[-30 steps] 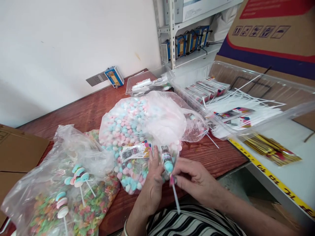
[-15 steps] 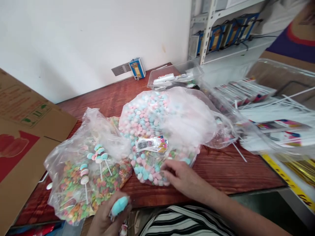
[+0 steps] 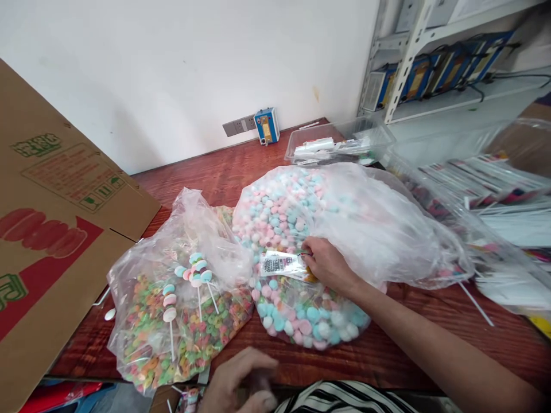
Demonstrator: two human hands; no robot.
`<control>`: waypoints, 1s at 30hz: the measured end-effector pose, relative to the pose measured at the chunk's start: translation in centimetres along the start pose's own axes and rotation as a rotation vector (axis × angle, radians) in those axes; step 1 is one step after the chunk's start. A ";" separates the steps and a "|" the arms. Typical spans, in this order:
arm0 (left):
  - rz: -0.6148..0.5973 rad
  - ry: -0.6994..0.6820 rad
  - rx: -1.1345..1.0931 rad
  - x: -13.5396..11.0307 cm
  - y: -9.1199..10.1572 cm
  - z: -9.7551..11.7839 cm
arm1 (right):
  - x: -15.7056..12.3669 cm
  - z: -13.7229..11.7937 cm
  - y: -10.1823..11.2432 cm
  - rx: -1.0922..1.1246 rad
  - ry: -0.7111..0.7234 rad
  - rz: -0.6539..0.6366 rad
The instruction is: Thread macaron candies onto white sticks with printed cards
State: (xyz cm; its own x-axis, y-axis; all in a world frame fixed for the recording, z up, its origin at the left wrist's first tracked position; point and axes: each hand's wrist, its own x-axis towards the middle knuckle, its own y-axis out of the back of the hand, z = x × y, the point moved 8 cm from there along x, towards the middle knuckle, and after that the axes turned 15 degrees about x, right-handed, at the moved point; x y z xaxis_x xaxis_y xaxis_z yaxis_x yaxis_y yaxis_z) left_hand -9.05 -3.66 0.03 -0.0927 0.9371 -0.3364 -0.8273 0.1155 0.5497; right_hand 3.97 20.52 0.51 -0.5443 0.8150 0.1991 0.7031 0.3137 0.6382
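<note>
My right hand rests on the big clear bag of pink, blue and white candies, its fingers pinched on a small printed wrapper that lies on the bag. Down at the table's near edge my left hand hovers low with fingers curled, blurred; I cannot see anything in it. A second clear bag of multicoloured ring candies lies to the left, with a few finished candy sticks on top.
A cardboard box flap leans at the left. A clear tray of wrappers stands behind the bags. A large clear bin with white sticks and printed wrappers is at the right, under a metal shelf.
The view swung left. My left hand carried the blue candy stick down past the table's edge and the stick is out of sight now. My right hand reached forward onto the wrapper.
</note>
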 end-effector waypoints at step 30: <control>0.522 0.094 -1.194 12.9 -4.4 4.9 | -7.3 -0.5 2.4 0.801 -0.225 0.116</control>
State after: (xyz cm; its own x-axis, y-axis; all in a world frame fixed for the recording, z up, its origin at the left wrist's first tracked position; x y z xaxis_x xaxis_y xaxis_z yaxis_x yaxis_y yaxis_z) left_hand -3.86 9.50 -3.02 -0.5484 0.7501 -0.3696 -0.6560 -0.6600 -0.3661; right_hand 9.44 15.11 0.98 -0.4039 0.9145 0.0233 0.9076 0.4037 -0.1150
